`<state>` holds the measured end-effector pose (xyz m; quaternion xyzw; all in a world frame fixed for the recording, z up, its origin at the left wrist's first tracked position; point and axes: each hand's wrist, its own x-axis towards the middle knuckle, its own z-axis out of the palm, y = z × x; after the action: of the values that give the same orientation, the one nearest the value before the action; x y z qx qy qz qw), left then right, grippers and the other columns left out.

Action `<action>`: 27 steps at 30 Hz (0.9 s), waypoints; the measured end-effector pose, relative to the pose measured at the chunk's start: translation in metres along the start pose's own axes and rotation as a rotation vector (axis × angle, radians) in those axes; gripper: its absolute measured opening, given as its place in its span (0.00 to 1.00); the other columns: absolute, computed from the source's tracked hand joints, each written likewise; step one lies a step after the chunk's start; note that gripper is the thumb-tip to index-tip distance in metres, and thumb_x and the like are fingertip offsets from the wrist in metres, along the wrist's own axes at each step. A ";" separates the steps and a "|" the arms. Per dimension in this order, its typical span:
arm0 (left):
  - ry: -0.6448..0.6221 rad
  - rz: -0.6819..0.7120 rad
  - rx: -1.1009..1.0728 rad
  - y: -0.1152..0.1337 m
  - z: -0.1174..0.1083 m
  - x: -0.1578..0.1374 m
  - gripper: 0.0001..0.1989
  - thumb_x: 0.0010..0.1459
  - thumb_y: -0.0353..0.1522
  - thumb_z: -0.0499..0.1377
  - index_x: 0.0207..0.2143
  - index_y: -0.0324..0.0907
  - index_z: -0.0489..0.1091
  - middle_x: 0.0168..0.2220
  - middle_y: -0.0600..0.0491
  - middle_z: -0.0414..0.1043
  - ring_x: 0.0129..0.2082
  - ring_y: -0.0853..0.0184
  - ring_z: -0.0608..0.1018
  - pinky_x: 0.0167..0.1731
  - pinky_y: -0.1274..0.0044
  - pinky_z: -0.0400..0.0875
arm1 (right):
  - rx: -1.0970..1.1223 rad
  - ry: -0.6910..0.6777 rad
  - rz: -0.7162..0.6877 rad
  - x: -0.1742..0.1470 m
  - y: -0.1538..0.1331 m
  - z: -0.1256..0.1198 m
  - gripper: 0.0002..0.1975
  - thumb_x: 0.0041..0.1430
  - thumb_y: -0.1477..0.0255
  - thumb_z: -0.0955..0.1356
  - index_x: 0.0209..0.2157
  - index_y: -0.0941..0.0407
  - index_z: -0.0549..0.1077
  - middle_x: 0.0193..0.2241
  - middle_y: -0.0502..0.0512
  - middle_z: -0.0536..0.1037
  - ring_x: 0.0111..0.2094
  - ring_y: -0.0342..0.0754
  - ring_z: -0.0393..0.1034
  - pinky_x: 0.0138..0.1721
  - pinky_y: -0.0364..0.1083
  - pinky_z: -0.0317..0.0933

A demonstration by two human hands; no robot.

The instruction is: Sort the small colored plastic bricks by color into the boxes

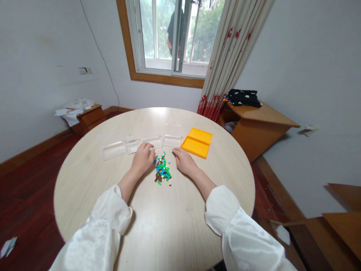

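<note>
Both hands down on the round worktop [158,226], either side of a small pile of tiny bricks [163,171].

Left hand [143,158]: palm down, fingers curled loosely, fingertips at the pile's upper left edge. A blue bit shows right at the fingertips; can't tell if it is pinched or just touched, too small. So the grip state of the left hand is unclear.

Right hand [183,160]: palm down, fingers stretched toward the pile, index tip near its upper right edge. Nothing visibly grasped, looks released and resting flat.

Pile sits between the two hands, closer to the fingertips than the wrists. Mixed colours: green, blue, brown, some yellow and white. A few strays lie just below it toward the person.

Beyond the fingertips: a row of clear plastic trays. Biggest clear tray [114,150] is off to the left of the left hand, a smaller clear tray [132,145] is next to it, just past the left knuckles, then two more [152,141] [172,140] ahead of the gap between the hands. Contents not discernible.

Orange tray [197,142] is just beyond and right of the right hand, apart from it, lying flat.

White sleeves [225,210] cover both forearms to above the wrist.

Background: window, curtain, low wooden cabinet with dark cloth on top.
</note>
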<state>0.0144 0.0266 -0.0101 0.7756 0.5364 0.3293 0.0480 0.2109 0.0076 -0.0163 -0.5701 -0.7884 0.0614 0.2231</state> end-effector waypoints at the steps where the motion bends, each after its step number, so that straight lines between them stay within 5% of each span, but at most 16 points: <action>1: -0.039 0.038 -0.055 0.003 0.000 -0.001 0.16 0.59 0.34 0.45 0.41 0.39 0.69 0.43 0.44 0.71 0.46 0.61 0.72 0.52 0.68 0.64 | 0.007 -0.013 -0.007 0.000 -0.001 0.001 0.22 0.57 0.84 0.57 0.51 0.61 0.69 0.53 0.62 0.70 0.54 0.47 0.63 0.56 0.47 0.55; 8: -0.320 0.184 -0.194 0.008 0.017 -0.008 0.27 0.60 0.42 0.45 0.55 0.34 0.62 0.59 0.40 0.60 0.60 0.59 0.62 0.60 0.65 0.53 | 0.139 -0.056 -0.111 -0.002 -0.004 0.002 0.22 0.55 0.85 0.57 0.48 0.62 0.72 0.49 0.61 0.74 0.51 0.45 0.66 0.54 0.45 0.57; 13: -0.384 0.184 -0.282 0.013 0.012 -0.009 0.23 0.60 0.39 0.46 0.53 0.38 0.65 0.54 0.43 0.68 0.54 0.60 0.69 0.58 0.65 0.57 | 0.255 -0.034 -0.114 -0.002 -0.008 0.000 0.22 0.53 0.86 0.57 0.43 0.59 0.74 0.43 0.56 0.77 0.45 0.43 0.70 0.50 0.44 0.60; 19: -0.350 0.000 -0.543 0.024 0.004 -0.013 0.20 0.59 0.41 0.47 0.45 0.40 0.70 0.45 0.47 0.75 0.45 0.61 0.74 0.50 0.69 0.65 | 0.249 0.012 -0.050 -0.001 -0.006 0.000 0.19 0.53 0.85 0.58 0.39 0.60 0.75 0.39 0.56 0.78 0.41 0.44 0.70 0.45 0.44 0.62; 27: -0.302 -0.300 -1.061 0.021 0.007 -0.021 0.21 0.52 0.46 0.55 0.37 0.38 0.69 0.32 0.48 0.75 0.38 0.63 0.77 0.45 0.69 0.68 | 0.396 -0.104 -0.123 -0.005 -0.015 -0.004 0.22 0.51 0.86 0.58 0.40 0.57 0.77 0.40 0.53 0.79 0.42 0.43 0.71 0.48 0.43 0.62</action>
<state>0.0309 0.0011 -0.0161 0.5990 0.3889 0.4286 0.5534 0.2011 -0.0025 -0.0090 -0.4618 -0.8046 0.2308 0.2933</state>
